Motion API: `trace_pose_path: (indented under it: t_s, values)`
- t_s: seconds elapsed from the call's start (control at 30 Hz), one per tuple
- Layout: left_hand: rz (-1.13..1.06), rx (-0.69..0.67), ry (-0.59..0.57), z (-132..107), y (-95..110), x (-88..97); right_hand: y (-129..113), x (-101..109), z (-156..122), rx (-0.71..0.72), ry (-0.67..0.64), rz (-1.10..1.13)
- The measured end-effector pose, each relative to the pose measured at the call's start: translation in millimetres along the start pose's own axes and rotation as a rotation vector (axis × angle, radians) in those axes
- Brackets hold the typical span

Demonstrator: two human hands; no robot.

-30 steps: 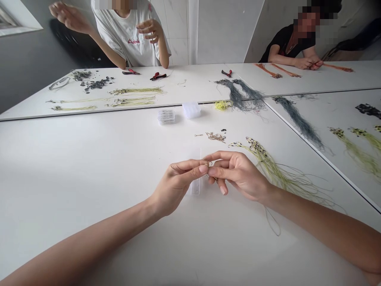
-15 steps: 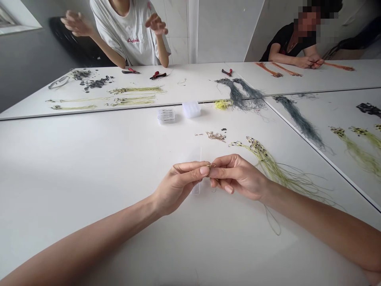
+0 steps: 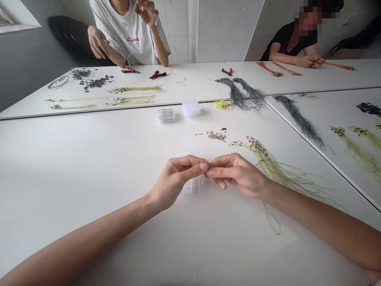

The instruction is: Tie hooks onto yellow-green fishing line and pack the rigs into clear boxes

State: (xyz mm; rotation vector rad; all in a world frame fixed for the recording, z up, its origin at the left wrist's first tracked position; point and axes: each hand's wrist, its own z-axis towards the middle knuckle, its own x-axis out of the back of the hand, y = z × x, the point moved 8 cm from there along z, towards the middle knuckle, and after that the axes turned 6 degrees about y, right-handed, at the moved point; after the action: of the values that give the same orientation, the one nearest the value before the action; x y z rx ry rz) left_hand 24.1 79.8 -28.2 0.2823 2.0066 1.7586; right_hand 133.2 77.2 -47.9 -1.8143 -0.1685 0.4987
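My left hand (image 3: pixel 175 178) and my right hand (image 3: pixel 242 174) meet fingertip to fingertip above the table. Both pinch a small fishing hook (image 3: pixel 207 161), mostly covered by thumbs and forefingers; only a thin curved bit shows. Under my right fingers a little brownish metal (image 3: pixel 214 180) peeks out. Below my hands lies a clear plastic box (image 3: pixel 195 187), partly hidden. Beyond them are a pile of bronze-coloured hooks or clips (image 3: pixel 216 136) and a few tiny black pieces (image 3: pixel 224 129). To the right, a bundle of yellow-green lines with hooks (image 3: pixel 268 161) runs partly behind my right forearm.
Two small plastic boxes (image 3: pixel 166 116) stand near the table seam, beside a yellow coil (image 3: pixel 222 104). Grey line bundles (image 3: pixel 300 119) lie right. Across the table, two people sit near pliers (image 3: pixel 157 74), black pieces (image 3: pixel 97 82) and orange bundles (image 3: pixel 269 69).
My left hand has shifted slightly, uncovering more of the clear box. Less of the hook shows between my fingers. The person opposite on the left has lowered one hand and raised the other.
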Motion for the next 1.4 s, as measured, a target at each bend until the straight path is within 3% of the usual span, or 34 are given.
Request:
trace_pose_path:
  t_s: [0.2,0.37,0.9,1.4]
  values:
    - [-0.008,0.131,0.129,-2,-12,9.4,-4,9,1,0.077,0.114,-0.006]
    - [-0.060,0.219,-0.029,-7,-24,-8.5,-1,11,1,0.092,0.157,0.061]
    - [0.044,0.195,-0.018,-7,-32,-7.7,4,10,0,0.087,0.205,0.152]
    - [0.141,0.106,-0.031,-7,-23,-9.4,7,8,0,0.071,0.194,0.181]
